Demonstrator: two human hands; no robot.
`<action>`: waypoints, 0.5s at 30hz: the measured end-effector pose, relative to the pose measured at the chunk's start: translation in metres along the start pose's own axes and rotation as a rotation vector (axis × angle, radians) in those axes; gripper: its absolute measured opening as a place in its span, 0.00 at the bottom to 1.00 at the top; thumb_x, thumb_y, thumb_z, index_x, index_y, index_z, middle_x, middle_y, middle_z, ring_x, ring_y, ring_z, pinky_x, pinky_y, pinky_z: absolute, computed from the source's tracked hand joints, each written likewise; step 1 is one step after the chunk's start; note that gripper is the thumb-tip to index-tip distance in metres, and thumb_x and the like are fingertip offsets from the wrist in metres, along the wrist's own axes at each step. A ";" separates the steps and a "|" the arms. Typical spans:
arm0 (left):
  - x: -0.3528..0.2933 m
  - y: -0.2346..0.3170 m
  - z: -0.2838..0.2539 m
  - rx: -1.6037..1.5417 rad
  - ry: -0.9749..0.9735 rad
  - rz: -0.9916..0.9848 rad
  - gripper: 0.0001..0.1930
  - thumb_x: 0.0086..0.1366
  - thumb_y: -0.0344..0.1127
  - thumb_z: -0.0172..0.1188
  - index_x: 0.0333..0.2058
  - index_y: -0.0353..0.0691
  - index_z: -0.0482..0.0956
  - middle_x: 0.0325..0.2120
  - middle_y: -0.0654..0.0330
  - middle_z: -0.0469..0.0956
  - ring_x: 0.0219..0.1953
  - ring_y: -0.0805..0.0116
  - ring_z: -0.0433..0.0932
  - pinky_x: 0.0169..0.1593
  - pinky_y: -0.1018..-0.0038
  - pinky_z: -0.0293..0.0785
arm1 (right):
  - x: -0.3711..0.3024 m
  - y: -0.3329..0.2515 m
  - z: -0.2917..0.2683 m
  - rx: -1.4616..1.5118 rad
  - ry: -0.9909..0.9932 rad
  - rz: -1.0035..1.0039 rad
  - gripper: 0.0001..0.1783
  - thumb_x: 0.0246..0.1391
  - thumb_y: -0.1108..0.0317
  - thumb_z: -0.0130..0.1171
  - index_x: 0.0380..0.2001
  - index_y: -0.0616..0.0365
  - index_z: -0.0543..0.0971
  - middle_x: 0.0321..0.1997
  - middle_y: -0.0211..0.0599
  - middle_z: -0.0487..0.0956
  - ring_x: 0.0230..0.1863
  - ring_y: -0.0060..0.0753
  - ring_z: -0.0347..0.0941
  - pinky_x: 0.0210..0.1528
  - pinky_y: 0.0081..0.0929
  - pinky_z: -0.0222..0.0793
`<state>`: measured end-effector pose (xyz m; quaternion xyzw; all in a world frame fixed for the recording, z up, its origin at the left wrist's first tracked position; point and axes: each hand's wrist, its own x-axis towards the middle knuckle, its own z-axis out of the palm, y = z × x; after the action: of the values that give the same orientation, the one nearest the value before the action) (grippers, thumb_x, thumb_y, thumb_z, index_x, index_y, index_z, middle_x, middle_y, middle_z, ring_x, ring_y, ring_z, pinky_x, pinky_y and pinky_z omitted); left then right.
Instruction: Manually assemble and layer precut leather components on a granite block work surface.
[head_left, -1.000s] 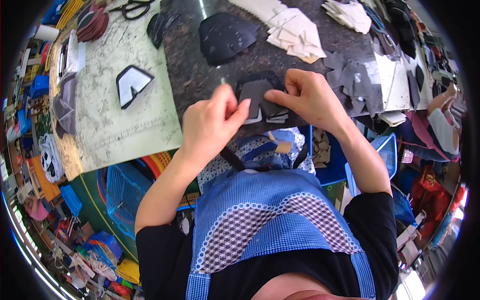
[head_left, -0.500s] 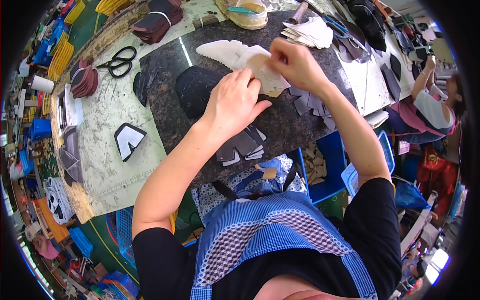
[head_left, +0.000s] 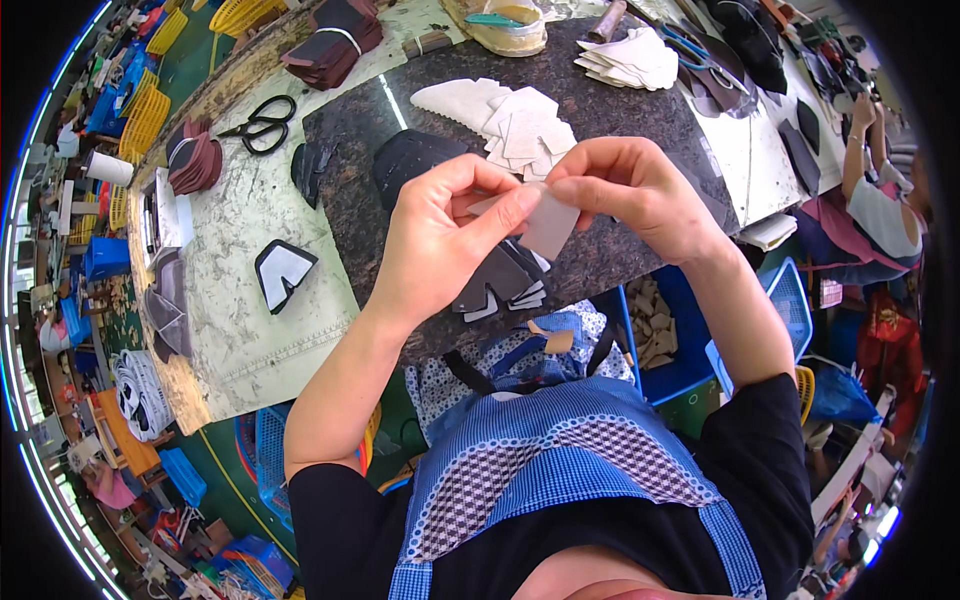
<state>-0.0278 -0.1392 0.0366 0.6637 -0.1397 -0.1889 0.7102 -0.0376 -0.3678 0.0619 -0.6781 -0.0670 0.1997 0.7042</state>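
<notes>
Both hands meet over the dark stone slab (head_left: 640,120), pinching a small light-grey flat piece of sheet material (head_left: 549,228) by its upper edge. My left hand (head_left: 445,230) has thumb and fingers closed at the piece's left corner. From the other side, my right hand (head_left: 645,195) grips its right corner. Just beyond lie overlapping white cut pieces (head_left: 525,122). Black curved pieces (head_left: 415,158) are partly hidden behind my left hand. Below it sits a stack of dark grey notched pieces (head_left: 495,275) with white undersides.
Black scissors (head_left: 265,125) and a black-edged white notched piece (head_left: 285,273) lie on the pale tabletop (head_left: 225,350). A glue tub (head_left: 510,35) and white stack (head_left: 632,60) stand at the back. A blue bin (head_left: 685,345) holds scraps. Another person (head_left: 885,210) works at right.
My hands have drawn back from the white pile toward me and now hold the small grey piece between them. The whole view has shifted slightly.
</notes>
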 end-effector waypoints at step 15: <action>-0.032 0.001 0.000 0.058 -0.296 0.204 0.24 0.54 0.27 0.76 0.50 0.38 0.78 0.46 0.58 0.75 0.42 0.71 0.79 0.40 0.77 0.78 | -0.028 0.005 0.027 0.124 -0.432 0.171 0.12 0.55 0.70 0.55 0.22 0.64 0.82 0.20 0.34 0.81 0.18 0.17 0.74 0.20 0.16 0.68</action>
<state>-0.0566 -0.1249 0.0390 0.6311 -0.3145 -0.2074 0.6781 -0.0741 -0.3528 0.0634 -0.5784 -0.1460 0.4028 0.6942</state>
